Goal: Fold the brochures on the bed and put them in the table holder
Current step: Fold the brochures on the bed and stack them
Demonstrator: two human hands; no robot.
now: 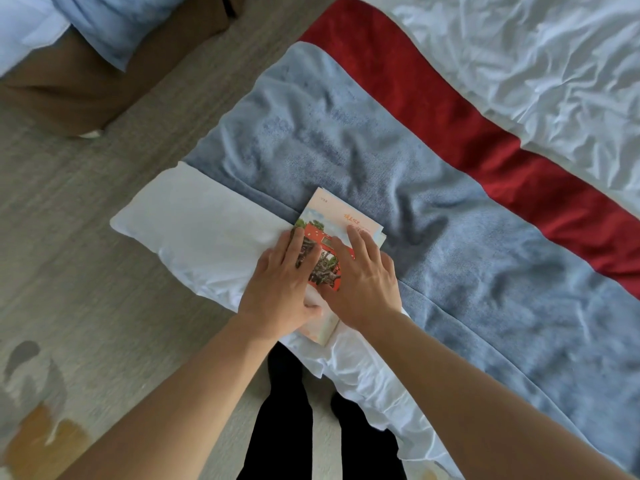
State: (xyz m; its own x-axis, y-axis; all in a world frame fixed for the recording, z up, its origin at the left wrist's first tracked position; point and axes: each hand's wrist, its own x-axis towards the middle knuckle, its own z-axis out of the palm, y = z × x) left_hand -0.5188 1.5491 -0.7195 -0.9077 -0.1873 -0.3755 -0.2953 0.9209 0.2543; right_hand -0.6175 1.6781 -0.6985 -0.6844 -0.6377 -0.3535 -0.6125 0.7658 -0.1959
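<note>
Paper brochure (332, 220) lies under both flat hands, left hand (280, 289) and right hand (363, 282), fingers straight (holding nothing). Soft blue blanket (346, 133) underneath could let the fold go crooked.

Brochure (337, 220): printed paper, smooth, showing a slight sheen. Blue blanket (346, 140) is looking like napped, matt cloth. Red strip (433, 109): plush fabric. White sheet (536, 64) is lying creased, thin cloth. Floor (86, 209): matt, grained.

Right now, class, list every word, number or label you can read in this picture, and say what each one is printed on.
Orange characters on the brochure cover, beside the right hand: too blurred to read.
Small grey mark near the brochure's top corner: too small to read.
The left hand covers part of the cover photo.
No other text shows.
</note>
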